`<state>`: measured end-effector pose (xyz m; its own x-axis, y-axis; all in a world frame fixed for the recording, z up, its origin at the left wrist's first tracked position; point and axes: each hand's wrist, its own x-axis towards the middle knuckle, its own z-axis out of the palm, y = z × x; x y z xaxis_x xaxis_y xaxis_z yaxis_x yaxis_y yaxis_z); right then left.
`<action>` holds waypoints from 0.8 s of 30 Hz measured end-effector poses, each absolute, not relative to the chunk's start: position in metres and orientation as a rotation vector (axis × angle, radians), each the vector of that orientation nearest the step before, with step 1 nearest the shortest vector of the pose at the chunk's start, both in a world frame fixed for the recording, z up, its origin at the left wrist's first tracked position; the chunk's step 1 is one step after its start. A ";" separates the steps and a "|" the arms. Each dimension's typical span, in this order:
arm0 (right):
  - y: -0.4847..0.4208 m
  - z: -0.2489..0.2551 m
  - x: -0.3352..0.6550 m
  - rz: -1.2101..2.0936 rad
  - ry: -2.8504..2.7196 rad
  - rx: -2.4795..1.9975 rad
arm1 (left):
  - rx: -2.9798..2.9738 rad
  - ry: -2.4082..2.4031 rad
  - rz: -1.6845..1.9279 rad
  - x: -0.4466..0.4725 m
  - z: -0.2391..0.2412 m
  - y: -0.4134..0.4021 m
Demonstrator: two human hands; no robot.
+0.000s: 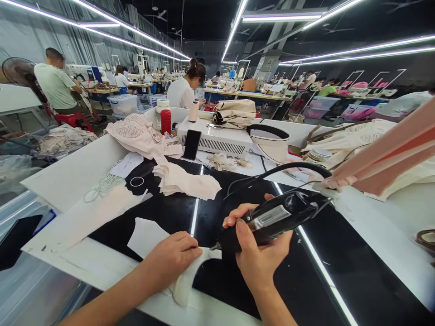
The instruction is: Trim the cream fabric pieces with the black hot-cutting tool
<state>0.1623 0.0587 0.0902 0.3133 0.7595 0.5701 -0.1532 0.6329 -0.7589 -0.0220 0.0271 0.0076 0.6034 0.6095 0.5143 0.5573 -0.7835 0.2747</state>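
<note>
My right hand (260, 260) is wrapped round a black corded handheld power tool (277, 217) with a silver plate on its side. Its narrow metal tip points left and meets, or nearly meets, the edge of a curved cream fabric piece (188, 280). Pinching that piece close to the tip is my left hand (170, 256), its fingers pressed together low over the tabletop. A flat white sheet (146, 235) lies partly behind the left hand. Farther back rests a stack of pale pink cut fabric pieces (186, 181). The tool's black cord (288, 166) arches up behind it.
The glossy black tabletop (251, 290) has white borders. At its back are a phone (192, 145), a red bottle (166, 121), a white vented box (220, 142), a cream visor (272, 140) and a lace bra (132, 131). Pink cloth hangs at right (390, 149). Co-workers sit beyond.
</note>
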 end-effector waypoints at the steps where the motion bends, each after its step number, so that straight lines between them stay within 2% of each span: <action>1: 0.059 0.089 0.161 0.662 -1.098 -0.663 | 2.733 1.002 0.925 -0.022 0.008 0.027; 24: 0.059 0.092 0.171 0.595 -1.100 -0.709 | 2.732 0.971 0.988 -0.022 0.009 0.027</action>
<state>0.1714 0.0587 0.0918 0.3435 0.7377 0.5812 -0.0832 0.6403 -0.7636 -0.0224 0.0268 0.0087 0.5919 0.5897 0.5494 0.5391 -0.7964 0.2740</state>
